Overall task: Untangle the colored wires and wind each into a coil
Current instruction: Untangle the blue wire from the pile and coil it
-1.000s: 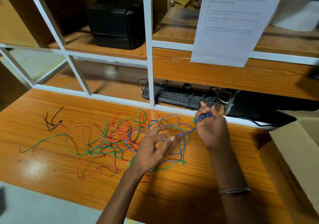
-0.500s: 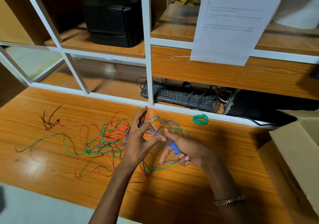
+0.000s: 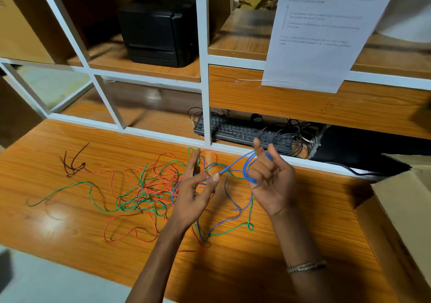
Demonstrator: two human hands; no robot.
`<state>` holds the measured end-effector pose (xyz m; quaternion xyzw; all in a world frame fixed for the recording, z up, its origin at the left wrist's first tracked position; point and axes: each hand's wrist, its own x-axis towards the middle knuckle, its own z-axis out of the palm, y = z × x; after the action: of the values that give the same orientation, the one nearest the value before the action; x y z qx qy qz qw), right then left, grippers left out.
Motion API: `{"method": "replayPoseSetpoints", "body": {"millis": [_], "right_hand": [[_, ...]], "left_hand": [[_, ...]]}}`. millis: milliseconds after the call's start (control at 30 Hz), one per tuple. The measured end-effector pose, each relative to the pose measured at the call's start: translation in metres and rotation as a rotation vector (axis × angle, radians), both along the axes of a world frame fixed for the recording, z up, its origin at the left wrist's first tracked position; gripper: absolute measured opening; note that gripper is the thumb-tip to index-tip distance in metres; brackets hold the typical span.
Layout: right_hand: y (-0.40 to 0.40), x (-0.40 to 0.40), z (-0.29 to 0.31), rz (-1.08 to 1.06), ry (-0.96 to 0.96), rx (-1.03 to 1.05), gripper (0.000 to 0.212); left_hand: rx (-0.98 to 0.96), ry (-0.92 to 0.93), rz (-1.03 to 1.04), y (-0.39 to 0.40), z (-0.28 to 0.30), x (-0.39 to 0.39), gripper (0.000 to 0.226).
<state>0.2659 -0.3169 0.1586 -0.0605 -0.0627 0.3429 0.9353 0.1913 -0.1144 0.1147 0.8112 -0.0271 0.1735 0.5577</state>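
A tangle of red and green wires (image 3: 151, 186) lies on the wooden desk (image 3: 314, 209). A blue wire (image 3: 229, 200) runs out of its right side and up to my hands. My right hand (image 3: 274, 181) is raised palm-up, its fingers curled through a few blue loops (image 3: 247, 168). My left hand (image 3: 196, 190) pinches the blue strand between thumb and fingertip just left of those loops. One green wire end (image 3: 63, 187) trails off to the left, and a short dark wire (image 3: 72, 165) lies apart at the far left.
A white shelf frame (image 3: 205, 92) rises at the desk's back edge, with a black keyboard (image 3: 240, 131) and cables behind it. An open cardboard box (image 3: 408, 197) stands at the right. Above are a black printer (image 3: 161, 29) and a hanging paper sheet (image 3: 326, 29).
My right hand rose from low over the desk to the back, now with blue loops on its fingers, and it covers the small green coil. My left hand stayed by the tangle.
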Motion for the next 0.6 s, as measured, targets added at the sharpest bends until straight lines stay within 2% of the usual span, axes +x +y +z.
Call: {"method": "replayPoseSetpoints", "body": {"millis": [100,133,167,200,267,300,367,433,600], "right_hand": [[0.001,0.010,0.004,-0.272,0.236,0.093,0.024],[-0.001,0.015,0.004,-0.386,0.274,0.064,0.032],[-0.003,0.021,0.004,-0.463,0.303,-0.003,0.045],[-0.004,0.025,0.005,-0.514,0.317,-0.054,0.047],[0.002,0.026,0.002,-0.600,0.306,-0.208,0.020],[0.007,0.025,0.000,-0.629,0.304,-0.293,0.013],[0.018,0.024,-0.011,-0.682,0.239,-0.622,0.028],[0.021,0.022,-0.025,-0.606,0.115,-0.949,0.028],[0.014,0.026,-0.036,-0.135,-0.346,-1.629,0.024]], "left_hand": [[0.060,0.007,-0.083,-0.006,-0.004,0.007,0.027],[0.068,0.009,-0.113,-0.007,-0.008,0.008,0.021],[0.073,0.009,-0.140,-0.009,-0.012,0.008,0.017],[0.077,0.004,-0.163,-0.013,-0.016,0.007,0.015],[0.097,-0.016,-0.186,-0.021,-0.022,0.008,0.012],[0.117,-0.032,-0.179,-0.024,-0.022,0.011,0.011],[0.172,-0.077,-0.169,-0.024,-0.019,0.018,0.011],[0.225,-0.111,-0.172,-0.020,-0.014,0.025,0.012],[0.221,-0.105,-0.178,-0.010,-0.011,0.028,0.012]]}}
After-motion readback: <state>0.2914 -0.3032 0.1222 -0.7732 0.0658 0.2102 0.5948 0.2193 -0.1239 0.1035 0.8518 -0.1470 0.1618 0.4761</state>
